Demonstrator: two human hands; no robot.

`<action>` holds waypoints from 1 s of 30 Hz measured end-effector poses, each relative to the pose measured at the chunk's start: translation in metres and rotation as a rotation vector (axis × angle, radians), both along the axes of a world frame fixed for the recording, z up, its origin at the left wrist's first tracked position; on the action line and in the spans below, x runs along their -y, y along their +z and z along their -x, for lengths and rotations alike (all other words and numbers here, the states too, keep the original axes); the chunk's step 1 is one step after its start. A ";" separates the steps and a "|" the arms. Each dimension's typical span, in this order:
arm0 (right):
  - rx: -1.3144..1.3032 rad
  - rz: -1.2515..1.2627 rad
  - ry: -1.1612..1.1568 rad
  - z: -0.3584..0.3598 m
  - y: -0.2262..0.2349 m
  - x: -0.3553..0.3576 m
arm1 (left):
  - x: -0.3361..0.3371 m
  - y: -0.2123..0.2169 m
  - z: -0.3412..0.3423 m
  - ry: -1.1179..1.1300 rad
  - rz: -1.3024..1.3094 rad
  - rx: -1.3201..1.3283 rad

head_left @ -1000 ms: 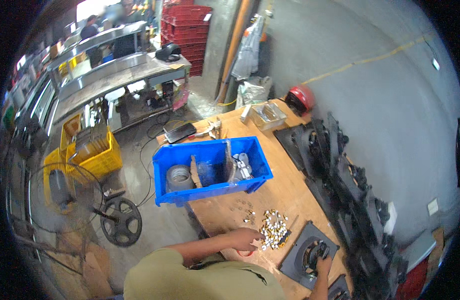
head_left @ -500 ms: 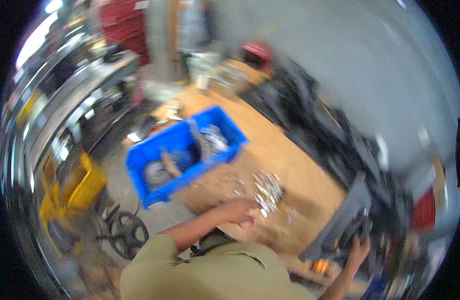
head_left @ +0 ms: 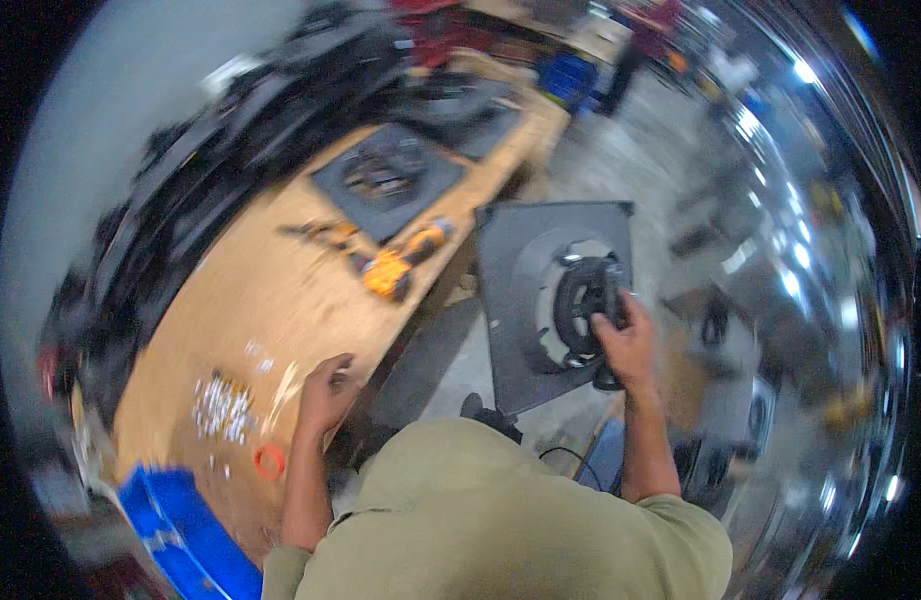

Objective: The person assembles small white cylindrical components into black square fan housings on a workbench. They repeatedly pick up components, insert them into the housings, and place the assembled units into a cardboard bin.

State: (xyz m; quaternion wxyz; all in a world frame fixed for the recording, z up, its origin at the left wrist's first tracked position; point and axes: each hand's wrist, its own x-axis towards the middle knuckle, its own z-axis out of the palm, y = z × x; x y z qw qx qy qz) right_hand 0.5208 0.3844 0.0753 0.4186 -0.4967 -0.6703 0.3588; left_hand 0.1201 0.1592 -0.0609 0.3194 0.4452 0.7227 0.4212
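Change: the view has swung round since a second ago; the right hand [head_left: 628, 345] now lifts a grey square plate [head_left: 553, 300] off the table [head_left: 270, 300].
Right fingers: closed on the plate's black ring.
Left hand [head_left: 325, 392]: loosely curled at the table edge, near small screws [head_left: 220, 408]; contents unclear.
Meaning: apparently fetching a plate.

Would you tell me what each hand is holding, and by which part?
The right hand grips the grey square panel by its black central ring. The left hand rests on the workbench, contents unclear.

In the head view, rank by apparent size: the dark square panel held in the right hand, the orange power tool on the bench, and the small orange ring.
1. Dark square panel, held by the right hand; nearness may exaggerate it.
2. Orange power tool.
3. Small orange ring, near the left hand.
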 end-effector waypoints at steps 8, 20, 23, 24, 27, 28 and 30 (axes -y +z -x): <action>0.493 0.400 -0.457 -0.147 -0.140 0.080 | -0.151 -0.008 0.015 -0.112 -0.185 -0.563; 0.392 0.573 -0.919 -0.185 -0.163 0.168 | -0.365 -0.058 0.065 -0.514 -0.089 -0.987; 0.416 0.535 -0.956 -0.175 -0.163 0.160 | -0.397 -0.077 0.064 -0.621 0.047 -0.596; 0.426 0.519 -0.978 -0.167 -0.166 0.156 | -0.402 -0.085 0.058 -0.672 0.152 -0.391; 0.346 0.550 -0.955 -0.148 -0.167 0.139 | -0.406 -0.082 0.025 -0.895 0.160 -0.726; 0.267 0.558 -0.969 -0.142 -0.170 0.129 | -0.401 -0.076 0.015 -0.842 0.032 -0.741; 0.095 0.610 -0.906 -0.121 -0.181 0.105 | -0.403 -0.062 -0.002 -0.760 0.058 -0.610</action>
